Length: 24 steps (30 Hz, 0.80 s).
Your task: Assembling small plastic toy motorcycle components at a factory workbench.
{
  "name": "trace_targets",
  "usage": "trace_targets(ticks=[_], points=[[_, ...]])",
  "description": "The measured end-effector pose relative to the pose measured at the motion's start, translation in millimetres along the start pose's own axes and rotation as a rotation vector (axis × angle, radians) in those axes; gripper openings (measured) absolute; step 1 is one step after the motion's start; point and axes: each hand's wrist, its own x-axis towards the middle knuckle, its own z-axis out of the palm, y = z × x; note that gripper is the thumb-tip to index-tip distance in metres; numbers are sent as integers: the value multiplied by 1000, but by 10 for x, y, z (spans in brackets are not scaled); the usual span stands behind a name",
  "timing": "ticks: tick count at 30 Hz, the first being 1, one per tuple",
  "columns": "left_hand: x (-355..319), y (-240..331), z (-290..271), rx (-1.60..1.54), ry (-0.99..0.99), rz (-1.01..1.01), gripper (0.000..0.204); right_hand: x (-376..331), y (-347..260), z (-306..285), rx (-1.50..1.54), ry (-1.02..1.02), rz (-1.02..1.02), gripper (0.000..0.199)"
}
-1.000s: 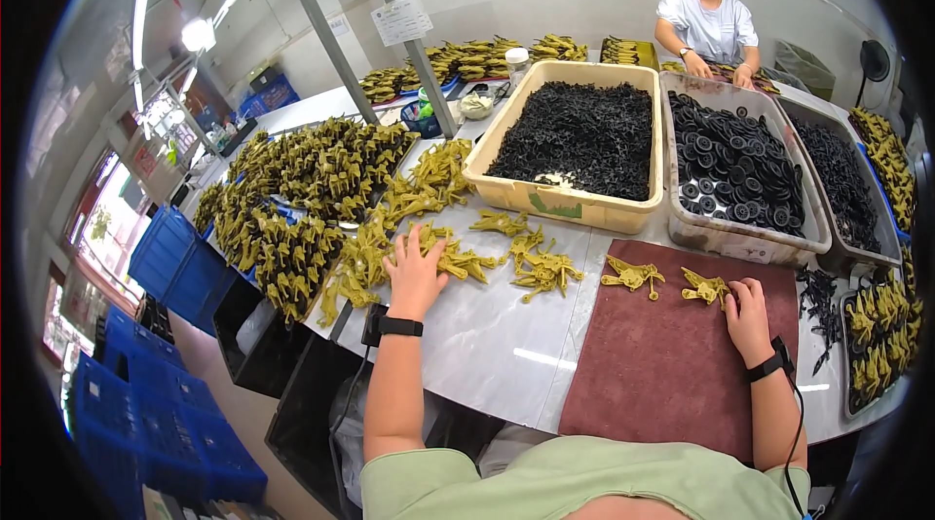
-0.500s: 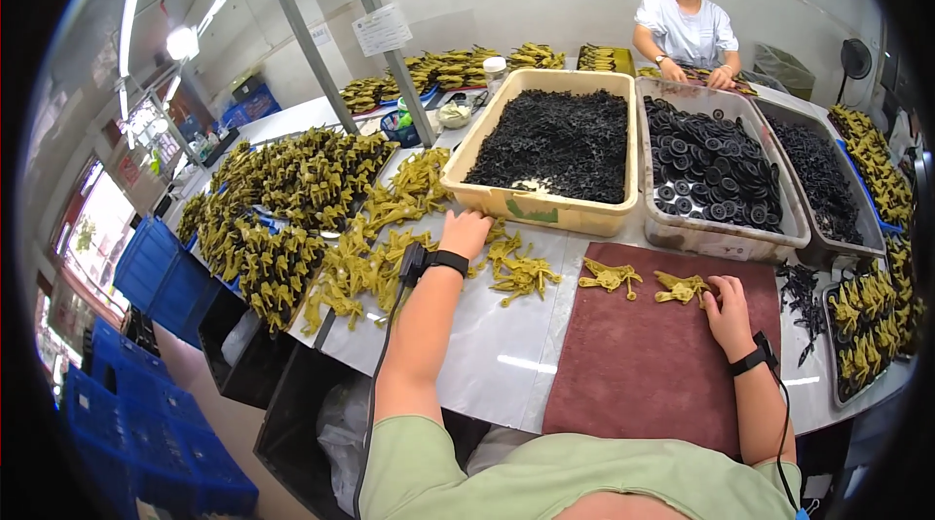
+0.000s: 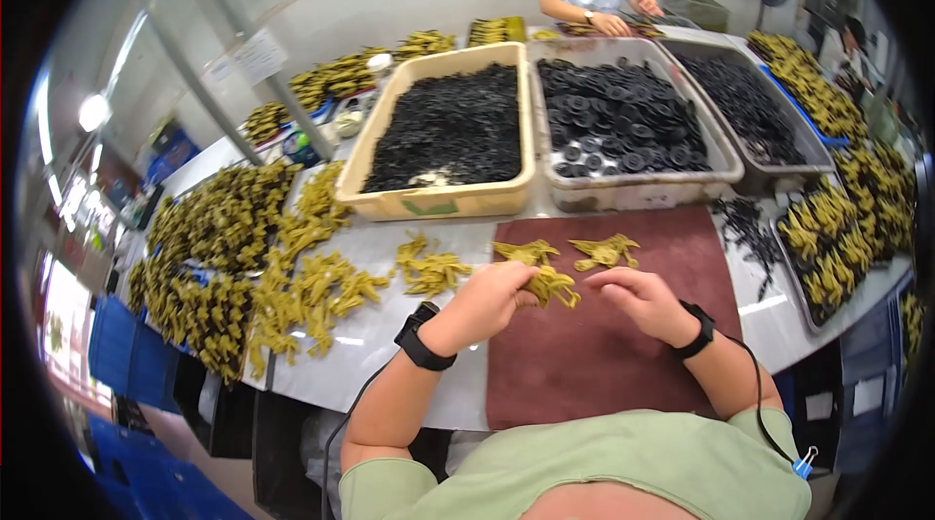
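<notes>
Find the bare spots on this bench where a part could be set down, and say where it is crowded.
Free: the near half of the maroon mat, below both hands, and the white tabletop left of it by the left hand. Crowded: the olive parts pile at left, the tan bin and grey bin behind.

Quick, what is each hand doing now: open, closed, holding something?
Left hand: closed on a yellow-green part over the brown mat.
Right hand: loosely curled beside that part; whether it holds anything cannot be told.
</notes>
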Motion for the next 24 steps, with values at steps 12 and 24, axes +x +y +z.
trace_targets(ticks=[12, 24], points=[[423, 256, 813, 126, 244, 272, 91, -201, 34, -176, 493, -22, 296, 22], [345, 216, 1140, 144, 401, 263, 89, -290, 220, -191, 554, -131, 338, 37]])
